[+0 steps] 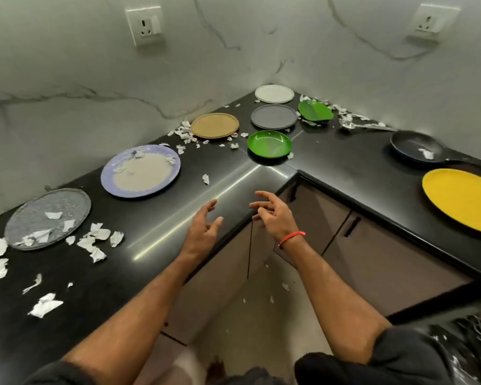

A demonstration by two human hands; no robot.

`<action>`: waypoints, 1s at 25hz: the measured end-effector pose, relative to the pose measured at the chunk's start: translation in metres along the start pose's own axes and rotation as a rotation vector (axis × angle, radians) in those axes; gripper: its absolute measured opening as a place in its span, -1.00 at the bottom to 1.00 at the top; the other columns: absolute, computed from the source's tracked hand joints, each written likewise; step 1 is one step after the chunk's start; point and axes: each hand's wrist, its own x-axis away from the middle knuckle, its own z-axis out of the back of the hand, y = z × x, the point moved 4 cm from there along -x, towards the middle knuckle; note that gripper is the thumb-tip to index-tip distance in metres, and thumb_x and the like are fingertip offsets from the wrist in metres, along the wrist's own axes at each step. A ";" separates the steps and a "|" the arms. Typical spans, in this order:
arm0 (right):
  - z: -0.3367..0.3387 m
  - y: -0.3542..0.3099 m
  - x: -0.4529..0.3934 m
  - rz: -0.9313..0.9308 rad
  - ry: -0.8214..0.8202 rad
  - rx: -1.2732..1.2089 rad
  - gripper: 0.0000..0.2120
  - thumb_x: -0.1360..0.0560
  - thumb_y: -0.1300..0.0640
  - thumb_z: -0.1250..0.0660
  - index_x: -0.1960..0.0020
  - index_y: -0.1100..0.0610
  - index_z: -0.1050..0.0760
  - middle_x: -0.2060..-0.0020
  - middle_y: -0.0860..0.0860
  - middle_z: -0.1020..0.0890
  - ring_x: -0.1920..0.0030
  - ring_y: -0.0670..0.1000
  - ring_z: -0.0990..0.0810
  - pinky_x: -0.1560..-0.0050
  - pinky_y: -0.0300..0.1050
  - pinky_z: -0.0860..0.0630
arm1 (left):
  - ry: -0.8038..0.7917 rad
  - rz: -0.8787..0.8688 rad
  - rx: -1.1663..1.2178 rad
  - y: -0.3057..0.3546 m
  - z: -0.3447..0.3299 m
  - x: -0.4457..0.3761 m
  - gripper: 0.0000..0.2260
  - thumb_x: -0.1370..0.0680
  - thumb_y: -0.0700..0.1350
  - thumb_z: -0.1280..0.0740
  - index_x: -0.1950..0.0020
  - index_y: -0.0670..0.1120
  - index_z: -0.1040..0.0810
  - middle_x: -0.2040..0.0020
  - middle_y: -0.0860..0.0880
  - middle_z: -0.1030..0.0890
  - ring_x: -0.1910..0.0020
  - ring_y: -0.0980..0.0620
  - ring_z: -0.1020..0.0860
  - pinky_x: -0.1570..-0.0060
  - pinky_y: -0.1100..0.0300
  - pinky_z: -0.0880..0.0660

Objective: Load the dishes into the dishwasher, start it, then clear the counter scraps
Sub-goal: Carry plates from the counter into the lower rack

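Eight dishes and one pan rest on the black L-shaped counter (156, 218). At far left, a glass plate (47, 218) carries white paper scraps (93, 241), with more scraps scattered beside it. Next is a purple-rimmed plate (140, 170), then a tan plate (215, 125). Near the corner are a green bowl (269, 144), a grey plate (274, 116), a white plate (274, 93) and a green leaf-shaped dish (315, 110). The left hand (203, 230) and right hand (272, 215) hover above the counter's front edge, fingers spread and loosely curled, grasping nothing. At right are a dark frying pan (417, 147) and a yellow plate (463, 200). The dishwasher is not visible.
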 end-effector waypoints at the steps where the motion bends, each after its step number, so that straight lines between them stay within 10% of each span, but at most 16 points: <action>1: -0.008 -0.002 -0.014 -0.002 0.001 0.002 -0.62 -0.58 0.32 -0.22 -0.32 0.00 -0.48 -0.02 -0.02 -0.68 0.14 0.00 -0.70 0.13 -0.19 -0.60 | -0.003 0.003 -0.001 -0.004 0.006 -0.013 -0.55 -0.64 -0.10 -0.35 -0.51 0.10 -0.36 -0.42 0.10 -0.46 0.04 -0.22 -0.64 0.11 0.03 -0.61; 10: 0.081 0.029 -0.090 -0.111 0.298 -0.113 -0.60 -0.56 0.36 -0.20 -0.32 0.04 -0.45 -0.06 0.00 -0.64 0.15 -0.01 -0.64 0.18 -0.08 -0.61 | -0.173 0.003 0.072 0.043 -0.079 -0.110 -0.57 -0.67 -0.15 -0.29 -0.53 0.04 -0.34 -0.39 0.12 -0.44 0.10 -0.11 -0.60 0.20 0.00 -0.61; 25: 0.447 0.124 -0.107 -0.249 0.751 -0.277 -0.61 -0.55 0.33 -0.26 -0.31 0.01 -0.46 -0.22 0.06 -0.59 -0.16 0.07 -0.61 0.01 -0.05 -0.63 | -0.461 0.105 0.216 0.179 -0.430 -0.217 -0.61 -0.67 -0.17 -0.29 -0.49 -0.04 -0.37 -0.35 -0.08 -0.45 0.06 -0.10 -0.71 0.28 0.04 -0.66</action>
